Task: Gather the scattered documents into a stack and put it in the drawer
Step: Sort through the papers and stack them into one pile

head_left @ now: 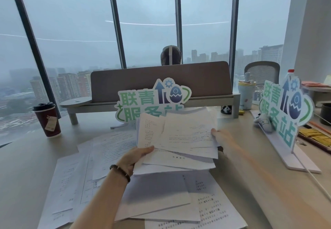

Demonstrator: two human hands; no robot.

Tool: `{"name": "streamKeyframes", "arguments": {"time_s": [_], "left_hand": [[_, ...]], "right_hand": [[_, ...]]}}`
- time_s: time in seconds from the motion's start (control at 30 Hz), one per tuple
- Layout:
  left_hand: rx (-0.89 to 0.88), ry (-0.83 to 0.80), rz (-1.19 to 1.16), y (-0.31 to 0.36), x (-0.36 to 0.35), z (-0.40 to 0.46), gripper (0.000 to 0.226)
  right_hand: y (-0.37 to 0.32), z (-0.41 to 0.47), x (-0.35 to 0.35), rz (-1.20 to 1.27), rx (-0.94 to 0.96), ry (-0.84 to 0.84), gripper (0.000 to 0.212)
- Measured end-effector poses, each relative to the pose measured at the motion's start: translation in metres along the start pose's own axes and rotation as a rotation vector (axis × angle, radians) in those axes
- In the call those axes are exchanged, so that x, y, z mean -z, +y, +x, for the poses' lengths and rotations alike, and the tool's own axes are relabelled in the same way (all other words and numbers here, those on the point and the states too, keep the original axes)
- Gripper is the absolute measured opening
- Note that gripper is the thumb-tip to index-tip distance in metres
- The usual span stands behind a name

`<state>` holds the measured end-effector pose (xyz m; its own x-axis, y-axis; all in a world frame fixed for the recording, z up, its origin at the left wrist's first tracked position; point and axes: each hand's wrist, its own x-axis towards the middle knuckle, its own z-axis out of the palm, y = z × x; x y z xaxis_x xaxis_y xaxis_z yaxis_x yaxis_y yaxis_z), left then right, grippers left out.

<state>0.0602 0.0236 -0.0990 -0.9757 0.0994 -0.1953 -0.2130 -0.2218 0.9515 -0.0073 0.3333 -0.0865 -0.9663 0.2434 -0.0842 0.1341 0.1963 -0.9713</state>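
The desk (26, 166) spreads wide under the window, and much of its near half is covered by loose sheets (93, 160) — several to the left of the forearm and more overlapping below it, lying flat and askew. Above them, lifted off the surface, is a partly gathered bundle of documents (179, 139), its edges fanned and not squared. The left hand (133, 158) grips the bundle's lower left corner, thumb on top and fingers curled beneath; the right hand (223, 138) holds the right edge, though blur hides how its fingers lie. A coffee cup (47, 119) stands well apart at the far left. My judgement: gathering is roughly midway — many sheets remain, the stack needs squaring, and no drawer is in view.
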Motion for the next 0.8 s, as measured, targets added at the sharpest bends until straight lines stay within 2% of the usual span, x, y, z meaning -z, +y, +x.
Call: {"name": "streamKeyframes", "arguments": {"time_s": [0.07, 0.2, 0.37, 0.47, 0.7, 0.8], "left_hand": [[-0.026, 0.032, -0.013, 0.001, -0.001, -0.001, 0.028], [-0.051, 0.065, -0.038, 0.001, -0.001, -0.001, 0.03], [-0.067, 0.072, -0.063, 0.001, -0.003, -0.002, 0.032], [-0.063, 0.047, -0.072, 0.0, -0.002, -0.002, 0.035], [-0.077, 0.042, -0.019, 0.002, -0.006, -0.005, 0.036], [-0.085, 0.061, 0.032, 0.004, -0.009, -0.007, 0.036]], "right_hand": [[0.002, 0.003, 0.002, -0.014, -0.006, 0.029, 0.029], [0.002, 0.002, 0.002, 0.015, -0.022, 0.002, 0.017], [-0.003, -0.013, -0.005, 0.102, -0.095, -0.143, 0.015], [0.0, -0.018, -0.011, 0.117, -0.095, -0.214, 0.003], [0.011, -0.008, -0.017, 0.089, 0.0, -0.113, 0.01], [0.007, -0.007, -0.012, 0.087, -0.002, -0.141, 0.012]]}}
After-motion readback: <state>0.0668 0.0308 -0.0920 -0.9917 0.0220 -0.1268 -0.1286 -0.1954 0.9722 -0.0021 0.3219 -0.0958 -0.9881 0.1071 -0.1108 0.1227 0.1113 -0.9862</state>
